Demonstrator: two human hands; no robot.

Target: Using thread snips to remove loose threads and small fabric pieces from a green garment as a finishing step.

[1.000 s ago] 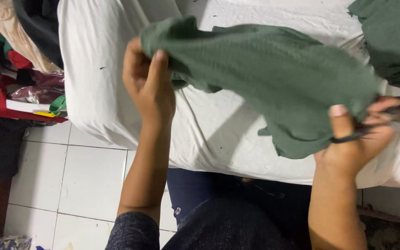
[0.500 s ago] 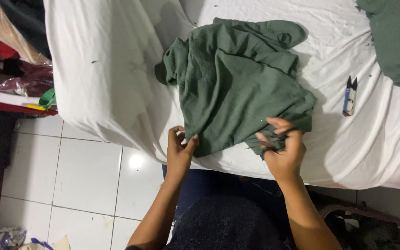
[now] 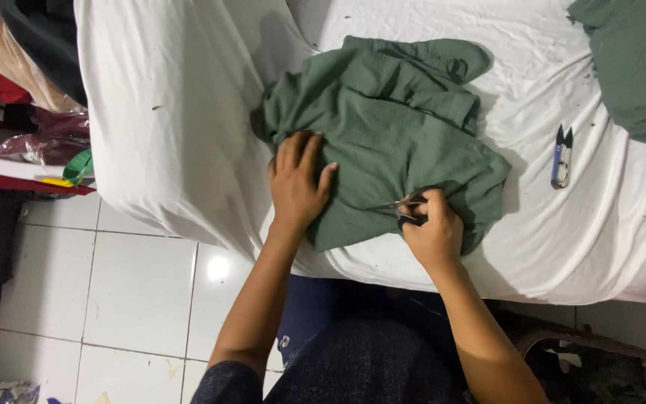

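Bed (image 3: 188, 135): covered in a white sheet, spreading ahead of both hands and to either side.
Green garment (image 3: 383, 127): crumpled on the bed directly under and beyond the hands; its length runs from near-left to far-right.
Second green cloth (image 3: 637, 67): well off to the far right of the right hand.
Left hand (image 3: 297, 183): released, fingers spread flat, pressing the garment's near-left part.
Right hand (image 3: 431, 228): clenched on small scissors at the near hem, the nearer hand to that edge.
Small scissors (image 3: 407, 206): blades aimed left toward the left hand.
Thread snips (image 3: 561, 157): lying loose on the sheet, right of the right hand.
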